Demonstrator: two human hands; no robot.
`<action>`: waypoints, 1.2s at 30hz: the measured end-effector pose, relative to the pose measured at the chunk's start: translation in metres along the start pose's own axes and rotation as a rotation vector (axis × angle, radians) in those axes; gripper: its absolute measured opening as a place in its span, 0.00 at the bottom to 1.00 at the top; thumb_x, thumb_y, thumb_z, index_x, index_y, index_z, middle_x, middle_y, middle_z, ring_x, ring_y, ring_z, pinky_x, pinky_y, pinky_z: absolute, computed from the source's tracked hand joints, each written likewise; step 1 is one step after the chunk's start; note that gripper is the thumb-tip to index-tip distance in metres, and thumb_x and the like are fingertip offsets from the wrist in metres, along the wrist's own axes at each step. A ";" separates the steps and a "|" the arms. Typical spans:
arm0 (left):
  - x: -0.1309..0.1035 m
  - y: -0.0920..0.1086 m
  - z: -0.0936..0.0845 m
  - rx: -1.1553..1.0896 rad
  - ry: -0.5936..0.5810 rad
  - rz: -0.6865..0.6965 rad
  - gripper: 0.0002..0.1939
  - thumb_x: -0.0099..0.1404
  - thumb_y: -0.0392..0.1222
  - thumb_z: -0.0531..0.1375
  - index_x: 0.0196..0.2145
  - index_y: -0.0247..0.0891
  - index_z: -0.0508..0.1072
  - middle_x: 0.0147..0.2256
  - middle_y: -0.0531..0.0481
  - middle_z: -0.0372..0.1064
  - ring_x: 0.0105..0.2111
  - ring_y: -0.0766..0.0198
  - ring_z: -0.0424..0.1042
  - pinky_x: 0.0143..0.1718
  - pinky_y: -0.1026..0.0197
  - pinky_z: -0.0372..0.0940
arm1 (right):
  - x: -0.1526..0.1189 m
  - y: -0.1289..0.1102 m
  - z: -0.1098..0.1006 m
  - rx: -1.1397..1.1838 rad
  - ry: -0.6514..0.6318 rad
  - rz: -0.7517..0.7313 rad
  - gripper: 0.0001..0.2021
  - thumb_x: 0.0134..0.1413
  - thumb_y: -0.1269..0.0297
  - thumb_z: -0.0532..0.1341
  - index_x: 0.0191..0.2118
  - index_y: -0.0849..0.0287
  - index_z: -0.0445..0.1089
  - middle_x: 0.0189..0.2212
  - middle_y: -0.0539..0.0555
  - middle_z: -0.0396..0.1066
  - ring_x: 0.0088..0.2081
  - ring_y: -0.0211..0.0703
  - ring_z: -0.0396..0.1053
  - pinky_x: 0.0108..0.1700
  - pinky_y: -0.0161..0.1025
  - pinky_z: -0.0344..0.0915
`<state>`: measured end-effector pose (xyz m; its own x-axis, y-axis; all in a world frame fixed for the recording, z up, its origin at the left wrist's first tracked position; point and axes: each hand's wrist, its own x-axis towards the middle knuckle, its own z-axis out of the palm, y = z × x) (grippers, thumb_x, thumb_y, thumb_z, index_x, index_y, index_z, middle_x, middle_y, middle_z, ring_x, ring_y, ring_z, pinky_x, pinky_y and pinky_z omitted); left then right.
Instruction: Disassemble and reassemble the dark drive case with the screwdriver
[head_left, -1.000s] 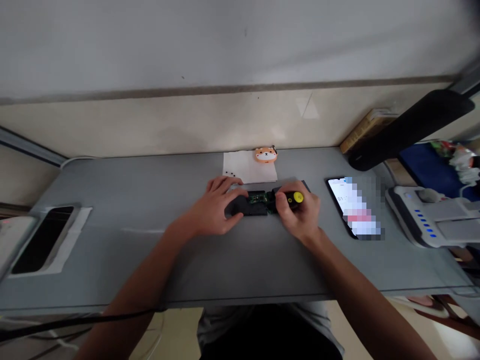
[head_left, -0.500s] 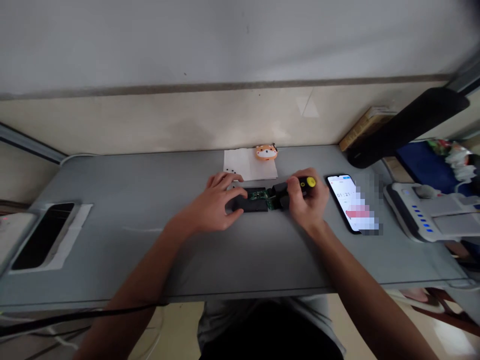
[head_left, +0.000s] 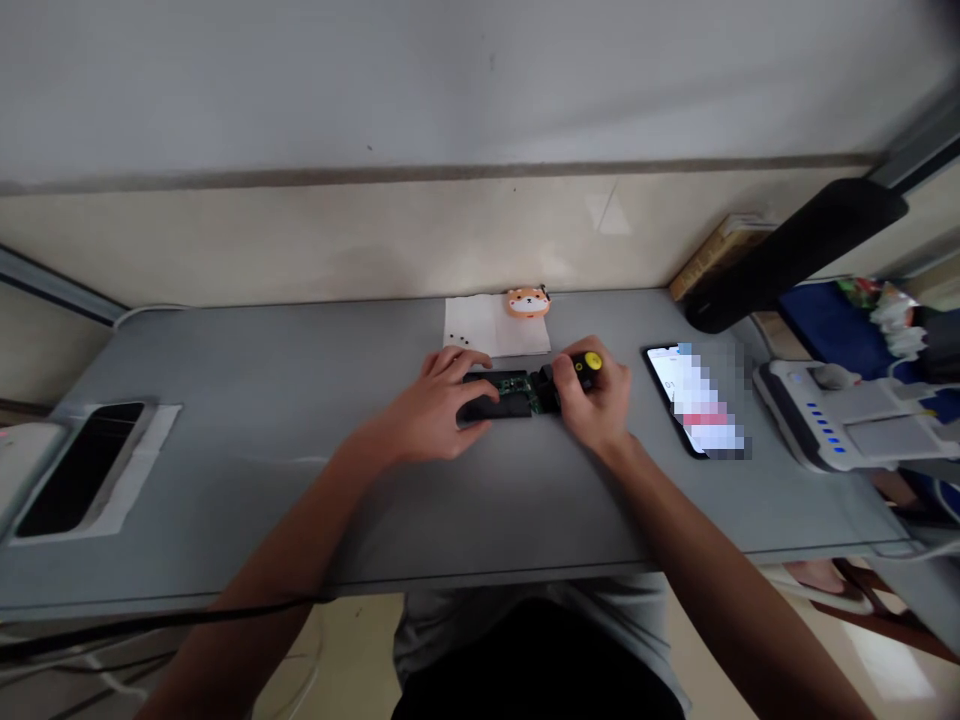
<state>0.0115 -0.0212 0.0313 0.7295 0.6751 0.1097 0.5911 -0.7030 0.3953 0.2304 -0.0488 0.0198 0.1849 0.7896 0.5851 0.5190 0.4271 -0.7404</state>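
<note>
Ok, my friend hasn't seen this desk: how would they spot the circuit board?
On the grey desk, find the white paper near the wall. Just below it in view, a black casing lies between the left hand and the right hand. Set in it is the circuit board, green where its neighbours are black.

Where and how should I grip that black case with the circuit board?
The black case is likely best gripped by its left end, from the left, pinching across its width: its long body runs left-to-right, the circuit board is exposed, and the right hand crowds its right end.
</note>
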 end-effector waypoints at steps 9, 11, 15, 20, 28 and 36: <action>0.004 0.003 0.018 -0.003 0.034 0.030 0.09 0.69 0.46 0.64 0.44 0.43 0.80 0.52 0.42 0.67 0.57 0.47 0.61 0.61 0.40 0.59 | 0.003 0.005 0.001 0.071 0.139 0.108 0.15 0.64 0.54 0.56 0.27 0.54 0.62 0.20 0.45 0.61 0.23 0.36 0.60 0.28 0.36 0.59; 0.006 0.004 0.023 -0.001 0.039 0.031 0.08 0.71 0.45 0.62 0.42 0.43 0.80 0.50 0.43 0.68 0.56 0.48 0.61 0.61 0.40 0.59 | 0.003 0.006 0.002 0.103 0.158 0.116 0.15 0.64 0.54 0.56 0.27 0.54 0.62 0.21 0.45 0.61 0.24 0.36 0.60 0.29 0.36 0.60; 0.009 0.005 0.026 0.003 0.053 0.024 0.10 0.73 0.43 0.59 0.39 0.44 0.81 0.47 0.45 0.69 0.53 0.51 0.63 0.59 0.43 0.60 | 0.005 0.007 0.004 0.159 0.164 0.151 0.15 0.64 0.55 0.57 0.27 0.54 0.62 0.21 0.45 0.60 0.24 0.36 0.60 0.28 0.36 0.60; 0.010 0.006 0.025 0.028 0.135 0.018 0.12 0.74 0.43 0.58 0.37 0.44 0.82 0.44 0.45 0.70 0.51 0.52 0.63 0.58 0.45 0.60 | 0.009 0.007 0.004 0.215 0.219 0.276 0.15 0.61 0.53 0.57 0.27 0.54 0.62 0.20 0.45 0.59 0.23 0.36 0.59 0.27 0.35 0.59; 0.034 -0.011 0.012 0.072 0.121 0.040 0.15 0.75 0.45 0.54 0.41 0.44 0.81 0.43 0.46 0.69 0.48 0.54 0.65 0.56 0.46 0.63 | 0.022 0.020 -0.003 0.343 0.424 0.490 0.14 0.59 0.50 0.58 0.29 0.54 0.62 0.23 0.45 0.60 0.27 0.37 0.61 0.29 0.35 0.60; 0.105 -0.040 -0.001 0.166 0.042 0.025 0.13 0.72 0.46 0.57 0.39 0.42 0.80 0.45 0.46 0.67 0.49 0.54 0.66 0.58 0.47 0.61 | 0.032 0.035 -0.010 0.411 0.550 0.747 0.14 0.59 0.50 0.56 0.30 0.54 0.62 0.23 0.45 0.59 0.26 0.38 0.60 0.30 0.37 0.60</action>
<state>0.0637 0.0779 0.0275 0.7315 0.6635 0.1571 0.6245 -0.7444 0.2362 0.2630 -0.0127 0.0160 0.7573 0.6482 -0.0798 -0.1946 0.1074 -0.9750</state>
